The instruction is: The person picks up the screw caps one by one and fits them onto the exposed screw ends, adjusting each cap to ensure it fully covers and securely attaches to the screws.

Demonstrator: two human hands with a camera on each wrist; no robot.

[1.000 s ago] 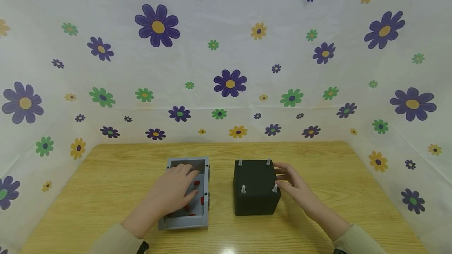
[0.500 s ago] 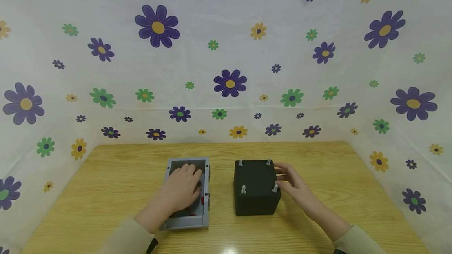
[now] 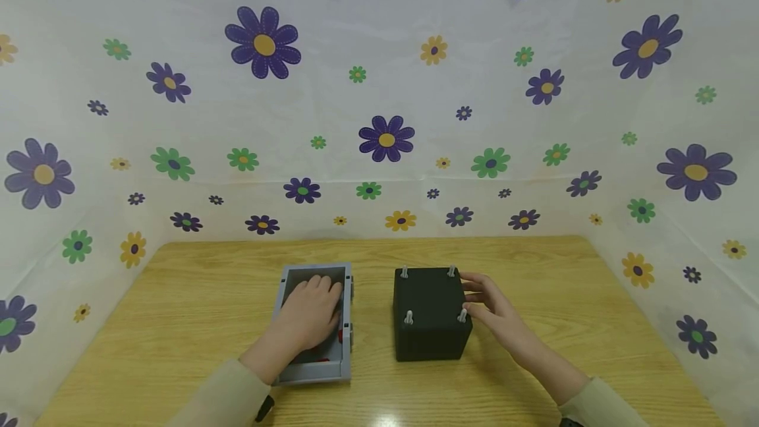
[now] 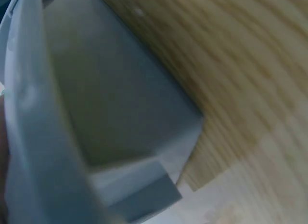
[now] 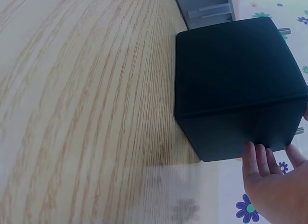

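Red pieces [image 3: 340, 336] lie in the bin [image 3: 314, 372], one by its four o'clock wall, another near six o'clock. The left hand [image 3: 309, 313] is down inside the bin, its fingertips hidden; whether its grip is spread or pinching, I cannot tell. At the bin's three o'clock, apart from it, sits the block [image 3: 429, 341], four pegs [image 3: 408, 317] on top. The right hand [image 3: 500, 317] touches the block's three o'clock side, grip spread. Bin and block rest on the bench [image 3: 510, 387]; a flowered sheet [image 3: 332, 104] hangs at twelve.

Two arms [image 3: 554, 374] reach forward
The left hand [image 3: 311, 313] shows its back; the right hand [image 3: 497, 313] holds thumb and fingers apart.
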